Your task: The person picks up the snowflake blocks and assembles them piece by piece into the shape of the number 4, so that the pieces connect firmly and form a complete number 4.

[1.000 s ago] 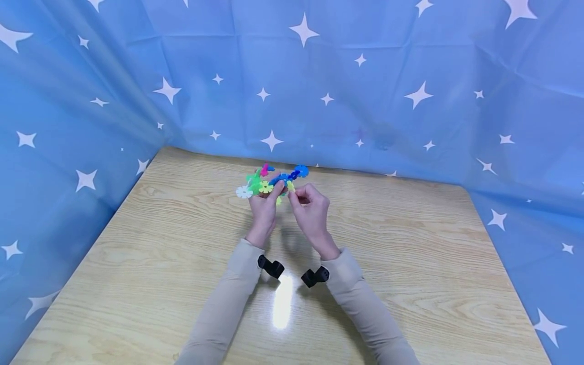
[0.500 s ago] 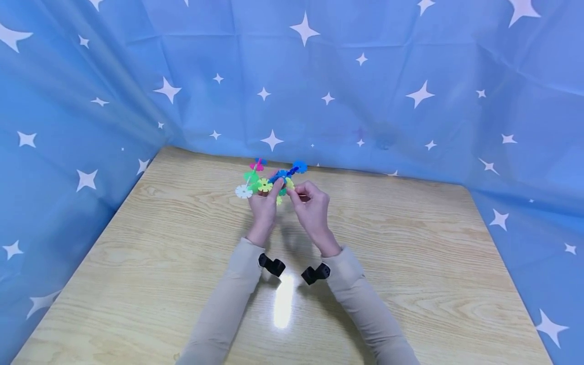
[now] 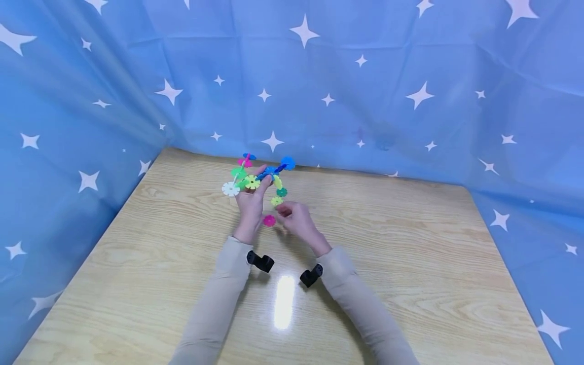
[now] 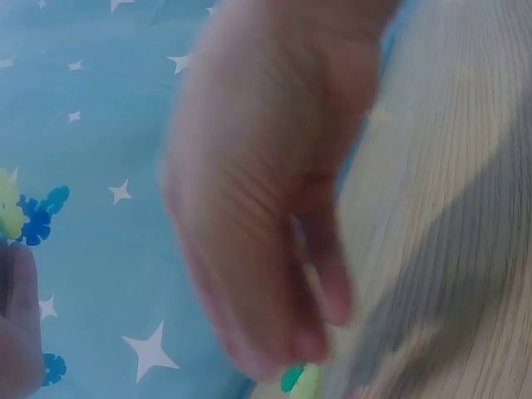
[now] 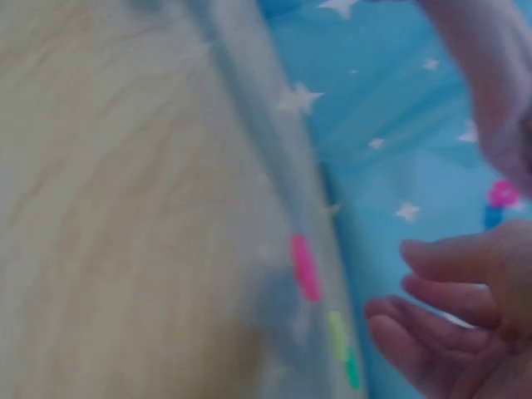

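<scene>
A chained toy of notched flower-shaped plastic discs is gripped in my left hand. Its discs are white, green, yellow, pink and blue. From its right side dangles a strand with a green disc, a yellow disc and, lowest, a pink disc. My right hand is beside this lower strand. The right wrist view shows its loosely bent fingers apart from the pink disc. Only part of my left hand appears in the left wrist view, near blue discs.
A wooden table lies beneath both arms. Blue star-printed cloth stands behind the table and along its sides. Black wrist cameras are strapped over the sleeves.
My right hand has let go of the strand and moved down toward me. The left hand has shifted left with the chained toy. The green, yellow and pink discs now hang in sight.
</scene>
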{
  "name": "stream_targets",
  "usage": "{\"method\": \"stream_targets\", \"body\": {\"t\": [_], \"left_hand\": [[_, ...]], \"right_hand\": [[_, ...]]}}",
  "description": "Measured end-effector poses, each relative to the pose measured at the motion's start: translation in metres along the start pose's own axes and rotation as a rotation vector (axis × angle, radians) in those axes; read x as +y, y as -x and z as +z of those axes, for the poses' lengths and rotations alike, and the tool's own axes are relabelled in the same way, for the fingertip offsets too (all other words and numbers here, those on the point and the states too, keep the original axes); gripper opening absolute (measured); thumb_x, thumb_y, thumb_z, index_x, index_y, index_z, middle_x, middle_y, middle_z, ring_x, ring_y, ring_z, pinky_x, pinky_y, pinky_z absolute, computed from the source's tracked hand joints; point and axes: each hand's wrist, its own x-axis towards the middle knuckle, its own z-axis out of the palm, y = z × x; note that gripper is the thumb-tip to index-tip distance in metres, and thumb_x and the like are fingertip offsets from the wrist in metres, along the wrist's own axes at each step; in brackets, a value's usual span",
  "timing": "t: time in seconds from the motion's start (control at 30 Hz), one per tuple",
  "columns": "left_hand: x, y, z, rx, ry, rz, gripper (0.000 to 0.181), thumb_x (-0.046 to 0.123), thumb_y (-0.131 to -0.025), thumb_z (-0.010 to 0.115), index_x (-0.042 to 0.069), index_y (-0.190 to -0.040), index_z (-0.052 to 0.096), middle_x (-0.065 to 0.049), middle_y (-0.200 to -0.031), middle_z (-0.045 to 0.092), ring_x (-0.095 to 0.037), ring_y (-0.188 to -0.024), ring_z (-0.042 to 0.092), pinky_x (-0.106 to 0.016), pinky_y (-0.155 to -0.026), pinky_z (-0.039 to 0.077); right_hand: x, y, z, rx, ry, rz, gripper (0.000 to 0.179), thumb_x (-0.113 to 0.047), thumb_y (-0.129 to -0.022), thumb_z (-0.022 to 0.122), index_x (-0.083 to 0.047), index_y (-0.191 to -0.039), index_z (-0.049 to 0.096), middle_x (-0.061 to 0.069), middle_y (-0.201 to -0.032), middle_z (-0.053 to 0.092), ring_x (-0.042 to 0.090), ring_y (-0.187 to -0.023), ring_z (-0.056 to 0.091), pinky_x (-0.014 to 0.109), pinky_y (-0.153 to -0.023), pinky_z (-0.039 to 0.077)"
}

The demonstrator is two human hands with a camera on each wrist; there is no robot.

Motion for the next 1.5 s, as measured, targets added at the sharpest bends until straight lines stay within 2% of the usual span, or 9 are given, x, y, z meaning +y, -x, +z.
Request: {"method": "stream_targets", "body": {"t": [0.17, 0.4, 0.5, 0.7, 0.83, 0.97, 1.1, 1.33, 1.5], "left_hand": [[0.001, 0.0, 0.0, -0.003, -0.02, -0.015, 0.035, -0.001, -0.085, 0.064, -0.014, -0.116, 0.056, 0.001, -0.099, 0.068, -0.012, -0.084, 0.065, -0.033, -0.089, 0.052], [0.001, 0.001, 0.001, 0.007, -0.026, -0.024, 0.031, -0.001, -0.085, 0.065, -0.01, -0.114, 0.06, -0.022, -0.118, 0.06, -0.013, -0.083, 0.066, -0.034, -0.09, 0.051], [0.001, 0.001, 0.002, 0.006, -0.024, -0.024, 0.03, -0.002, -0.085, 0.065, -0.009, -0.114, 0.061, -0.026, -0.122, 0.057, -0.013, -0.084, 0.066, -0.034, -0.09, 0.052], [0.002, 0.002, 0.003, 0.011, -0.028, -0.029, 0.029, -0.002, -0.085, 0.065, -0.008, -0.113, 0.061, -0.019, -0.118, 0.062, -0.012, -0.081, 0.067, -0.034, -0.091, 0.051], [0.002, 0.002, 0.003, 0.007, -0.036, -0.029, 0.029, -0.002, -0.085, 0.065, -0.008, -0.113, 0.062, -0.012, -0.109, 0.067, -0.012, -0.081, 0.066, -0.034, -0.09, 0.051], [0.001, 0.002, 0.003, -0.007, -0.045, -0.021, 0.03, -0.002, -0.085, 0.065, -0.01, -0.113, 0.061, -0.001, -0.1, 0.069, -0.012, -0.083, 0.066, -0.033, -0.088, 0.052], [-0.001, 0.002, 0.002, -0.014, -0.042, -0.015, 0.03, -0.002, -0.085, 0.066, -0.01, -0.113, 0.061, 0.0, -0.097, 0.069, -0.013, -0.082, 0.066, -0.034, -0.087, 0.053], [-0.005, 0.002, 0.002, -0.017, -0.056, -0.022, 0.03, 0.0, -0.085, 0.066, -0.009, -0.113, 0.062, -0.001, -0.099, 0.069, -0.011, -0.075, 0.067, -0.033, -0.087, 0.052], [-0.007, 0.002, 0.0, -0.043, -0.088, -0.008, 0.031, 0.0, -0.086, 0.065, -0.011, -0.115, 0.059, 0.003, -0.091, 0.068, -0.011, -0.075, 0.066, -0.032, -0.083, 0.054]], "right_hand": [[0.007, -0.006, 0.012, -0.109, 0.134, 0.028, 0.022, -0.005, -0.082, 0.071, 0.003, -0.102, 0.069, 0.011, -0.09, 0.067, 0.019, -0.078, 0.062, 0.024, -0.067, 0.054], [0.004, -0.013, 0.018, -0.139, 0.248, 0.047, 0.017, -0.012, -0.077, 0.077, 0.0, -0.087, 0.069, 0.006, -0.08, 0.063, 0.016, -0.073, 0.056, 0.023, -0.064, 0.05], [0.003, -0.014, 0.02, -0.144, 0.282, 0.067, 0.015, -0.012, -0.077, 0.078, -0.002, -0.083, 0.068, 0.005, -0.08, 0.062, 0.016, -0.073, 0.056, 0.023, -0.063, 0.05], [0.001, -0.018, 0.02, -0.169, 0.334, 0.121, 0.016, -0.013, -0.076, 0.078, -0.005, -0.077, 0.065, 0.003, -0.076, 0.059, 0.014, -0.068, 0.054, 0.023, -0.059, 0.048], [0.001, -0.018, 0.017, -0.174, 0.315, 0.164, 0.022, -0.012, -0.074, 0.08, -0.004, -0.079, 0.06, 0.003, -0.074, 0.057, 0.016, -0.065, 0.052, 0.024, -0.056, 0.045], [0.005, -0.015, 0.014, -0.146, 0.236, 0.187, 0.022, -0.008, -0.076, 0.077, -0.003, -0.084, 0.057, 0.005, -0.077, 0.058, 0.017, -0.067, 0.052, 0.024, -0.057, 0.046], [0.007, -0.01, 0.007, -0.087, 0.099, 0.201, 0.014, 0.0, -0.081, 0.07, 0.0, -0.091, 0.06, 0.007, -0.078, 0.061, 0.016, -0.068, 0.055, 0.022, -0.057, 0.048], [-0.008, 0.006, -0.018, 0.1, -0.274, 0.241, 0.015, 0.004, -0.085, 0.063, 0.006, -0.1, 0.065, 0.013, -0.076, 0.066, 0.021, -0.063, 0.064, 0.032, -0.059, 0.058], [-0.025, 0.017, -0.036, 0.177, -0.537, 0.264, 0.014, 0.0, -0.086, 0.064, 0.009, -0.098, 0.063, 0.011, -0.075, 0.066, 0.013, -0.063, 0.065, 0.03, -0.065, 0.059]]}}
